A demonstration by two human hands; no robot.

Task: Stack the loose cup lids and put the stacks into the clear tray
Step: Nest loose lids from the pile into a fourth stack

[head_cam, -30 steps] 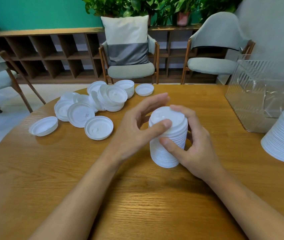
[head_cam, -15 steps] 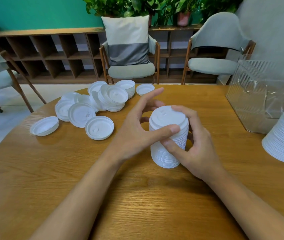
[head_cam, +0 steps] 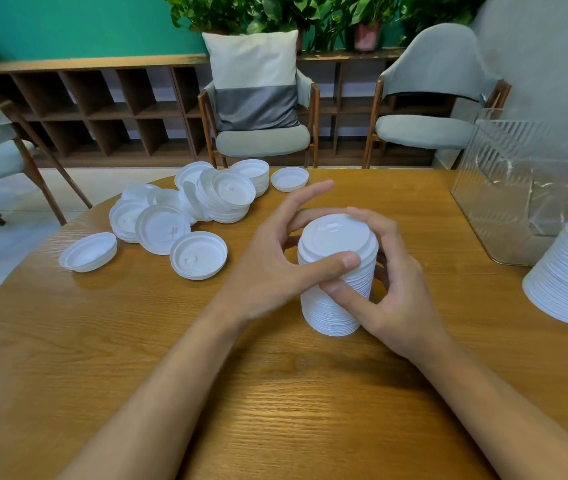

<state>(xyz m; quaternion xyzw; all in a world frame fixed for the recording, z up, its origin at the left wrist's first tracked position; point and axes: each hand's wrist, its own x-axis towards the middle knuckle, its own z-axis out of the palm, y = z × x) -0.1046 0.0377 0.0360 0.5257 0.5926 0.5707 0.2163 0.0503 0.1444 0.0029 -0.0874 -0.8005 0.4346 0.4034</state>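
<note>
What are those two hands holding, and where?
Both the left hand and right hand grip the tall stack of white plastic cup lids near its top, thumbs on the near side, fingers round the back.

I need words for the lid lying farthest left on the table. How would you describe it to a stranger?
On the round wooden table, look at the pile of loose lids on its far left side. At the pile's left end, nearest the table's edge, lies one lid, hollow side up. It is single and leftmost, while the lids beside it overlap.
</note>
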